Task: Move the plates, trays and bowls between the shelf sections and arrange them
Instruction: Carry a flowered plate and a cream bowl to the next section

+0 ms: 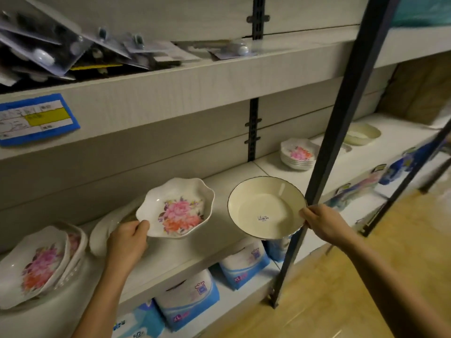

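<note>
Left hand [128,241] fingers clamp the near rim of a white scalloped bowl with pink floral print [176,209], held tilted above the middle shelf [227,184]. Right hand [322,222] fingers pinch the right rim of a round cream plate with dark edge [264,208], beside it. Matching floral bowls are stacked farther right [298,154].

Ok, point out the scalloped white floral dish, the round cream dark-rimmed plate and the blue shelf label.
scalloped white floral dish [179,212]: head view, on the pink flower print.
round cream dark-rimmed plate [258,206]: head view, on its flat centre.
blue shelf label [36,118]: head view, on its middle.
</note>
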Motion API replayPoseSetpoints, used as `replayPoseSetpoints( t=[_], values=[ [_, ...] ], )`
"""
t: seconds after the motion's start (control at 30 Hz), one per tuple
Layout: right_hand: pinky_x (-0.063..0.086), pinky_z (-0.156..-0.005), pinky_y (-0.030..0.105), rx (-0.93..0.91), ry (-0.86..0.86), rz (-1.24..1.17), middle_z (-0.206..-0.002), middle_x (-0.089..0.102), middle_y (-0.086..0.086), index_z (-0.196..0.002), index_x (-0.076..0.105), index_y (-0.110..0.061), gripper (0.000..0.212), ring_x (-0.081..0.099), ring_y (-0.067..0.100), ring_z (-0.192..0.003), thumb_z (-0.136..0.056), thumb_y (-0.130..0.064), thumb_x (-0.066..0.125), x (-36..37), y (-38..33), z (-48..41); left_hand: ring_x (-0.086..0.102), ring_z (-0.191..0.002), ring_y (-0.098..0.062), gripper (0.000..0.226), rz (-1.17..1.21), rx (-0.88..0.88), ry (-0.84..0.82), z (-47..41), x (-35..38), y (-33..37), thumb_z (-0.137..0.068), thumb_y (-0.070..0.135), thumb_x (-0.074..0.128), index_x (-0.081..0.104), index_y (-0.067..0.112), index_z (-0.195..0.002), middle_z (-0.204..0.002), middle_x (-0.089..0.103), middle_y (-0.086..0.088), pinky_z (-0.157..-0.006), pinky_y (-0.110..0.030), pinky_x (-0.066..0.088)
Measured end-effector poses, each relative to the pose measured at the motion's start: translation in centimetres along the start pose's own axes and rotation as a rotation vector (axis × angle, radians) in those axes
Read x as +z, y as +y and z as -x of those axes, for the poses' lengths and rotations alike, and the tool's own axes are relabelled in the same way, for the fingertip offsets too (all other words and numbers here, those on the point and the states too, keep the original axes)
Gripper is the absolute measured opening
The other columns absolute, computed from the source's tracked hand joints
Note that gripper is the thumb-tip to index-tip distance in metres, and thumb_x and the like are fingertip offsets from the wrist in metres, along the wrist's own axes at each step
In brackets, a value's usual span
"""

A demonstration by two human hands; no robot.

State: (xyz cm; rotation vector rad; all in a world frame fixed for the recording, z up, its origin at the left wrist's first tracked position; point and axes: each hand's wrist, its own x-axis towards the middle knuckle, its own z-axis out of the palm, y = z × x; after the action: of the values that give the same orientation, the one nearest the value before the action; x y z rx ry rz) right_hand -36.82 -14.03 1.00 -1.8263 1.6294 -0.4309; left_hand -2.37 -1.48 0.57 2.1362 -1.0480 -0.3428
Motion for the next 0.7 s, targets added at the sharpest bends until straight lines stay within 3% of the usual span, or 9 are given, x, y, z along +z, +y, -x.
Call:
replayPoseSetpoints(
  t=[0.1,0.3,0.47,0.6,0.7],
  values=[
    [0.040,-0.060,0.024,0.010,0.000,-0.026,-0.063,0.051,0.001,-0.063,0.055,-0.012,0.038,0.047,0.012,-0.058,-0.096,-0.026,0.042,-2.7,2.8,0.9,0.040,-0.053,-0.023,0.033,0.036,0.049,-0.057,1.6,2.1,3.1,-0.089,0.007,0.045,0.051,-0.003,-0.058,-0.054,0.045,-0.012,-0.052,-0.028,0.027],
    [0.033,-0.055,0.027,0.008,-0.003,0.006,-0.057,0.049,0.000,-0.058,0.053,-0.013,0.040,0.042,0.014,-0.053,-0.096,-0.023,0.043,-8.7,9.2,2.0,0.036,-0.050,-0.020,0.038,0.041,0.111,-0.113,5.2,7.2,8.2,-0.089,0.007,0.047,0.039,0.007,-0.051,-0.049,0.040,-0.007,-0.051,-0.029,0.025],
    [0.026,-0.054,0.028,0.043,0.025,-0.044,-0.050,0.041,0.000,-0.051,0.042,-0.015,0.042,0.034,0.015,-0.049,-0.093,-0.017,0.045,-14.0,14.8,2.7,0.042,-0.052,-0.024,0.032,0.042,0.128,-0.166,8.3,11.5,12.5,-0.076,0.028,0.044,0.040,0.009,-0.051,-0.051,0.045,-0.011,-0.054,-0.030,0.030],
    [0.028,-0.057,0.031,0.085,0.060,-0.050,-0.053,0.042,0.003,-0.054,0.044,-0.012,0.039,0.035,0.017,-0.053,-0.093,-0.019,0.045,-17.5,19.1,2.7,0.044,-0.049,-0.024,0.037,0.043,0.132,-0.203,10.3,15.8,16.0,-0.086,0.011,0.048,0.042,0.008,-0.050,-0.047,0.047,-0.009,-0.052,-0.029,0.031],
    [0.030,-0.057,0.031,0.114,0.115,-0.040,-0.049,0.042,0.001,-0.052,0.043,-0.014,0.040,0.036,0.018,-0.050,-0.092,-0.018,0.046,-19.8,22.3,2.5,0.041,-0.049,-0.022,0.035,0.031,0.152,-0.238,11.6,18.8,18.6,-0.085,0.016,0.047,0.040,0.008,-0.051,-0.048,0.045,-0.009,-0.052,-0.029,0.029]
  ],
)
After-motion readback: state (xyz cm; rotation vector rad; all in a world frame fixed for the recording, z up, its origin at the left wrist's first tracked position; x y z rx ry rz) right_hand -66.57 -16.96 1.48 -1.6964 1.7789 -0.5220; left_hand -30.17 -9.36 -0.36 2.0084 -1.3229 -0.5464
